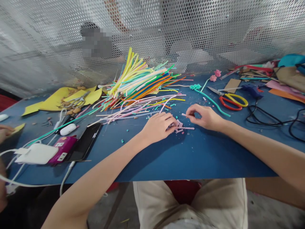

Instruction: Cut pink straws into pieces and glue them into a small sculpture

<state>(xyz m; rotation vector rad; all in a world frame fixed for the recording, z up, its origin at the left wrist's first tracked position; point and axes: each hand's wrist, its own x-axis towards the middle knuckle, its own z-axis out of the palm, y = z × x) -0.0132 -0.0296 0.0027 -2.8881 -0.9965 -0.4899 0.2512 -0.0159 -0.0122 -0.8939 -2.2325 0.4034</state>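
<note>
My right hand [202, 117] is closed in a pinch, thumb and forefinger holding a short lilac pipe cleaner piece [183, 114] just above the table. My left hand [160, 127] lies palm down with curled fingers at a small pile of cut lilac pieces [180, 125]; what sits under its fingertips is hidden. A longer lilac piece [189, 128] pokes out of the pile to the right. Behind my left hand, lilac pipe cleaners [124, 109] lie loose in front of a big multicoloured bundle [140, 81]. Teal offcuts [122, 141] are scattered around.
Red-and-yellow-handled scissors [232, 101], a teal pipe cleaner flower [195, 86], pink flowers [215, 75] and a black cable [267, 116] lie rightward. Leftward are a phone [85, 143], a white charger [37, 154] and yellow sheets [54, 100]. A perforated metal screen [147, 28] stands behind; another person's hand [5, 131] shows far left.
</note>
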